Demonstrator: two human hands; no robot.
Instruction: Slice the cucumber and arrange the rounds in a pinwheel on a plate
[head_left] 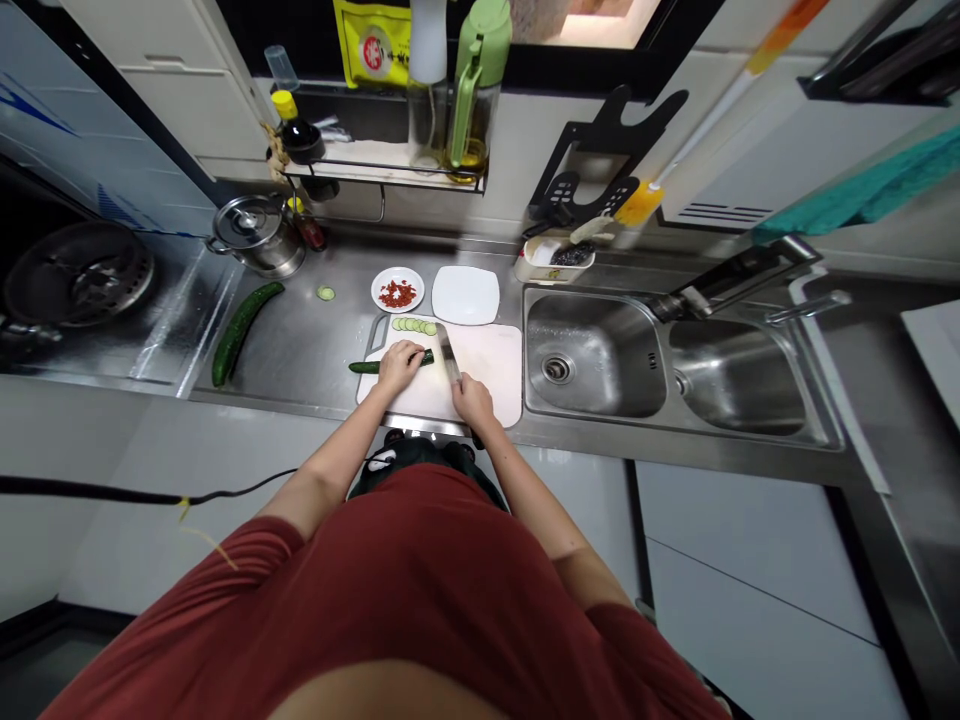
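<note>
On the white cutting board (491,380) lies a dark green cucumber (365,368), its left end reaching past the board's edge. My left hand (401,366) is closed over it near its cut right end. My right hand (472,399) grips a kitchen knife (448,352), whose blade points away from me, a little right of the cut end. A row of thin cucumber slices (413,325) lies along the far edge of the board. Behind the board are a white plate with chopped red bits (397,290) and a square white plate (466,294).
A whole cucumber (244,330) and a cucumber end piece (325,293) lie on the steel counter to the left. A lidded pot (255,235) and a frying pan (79,270) stand further left. The double sink (594,352) adjoins the board's right side.
</note>
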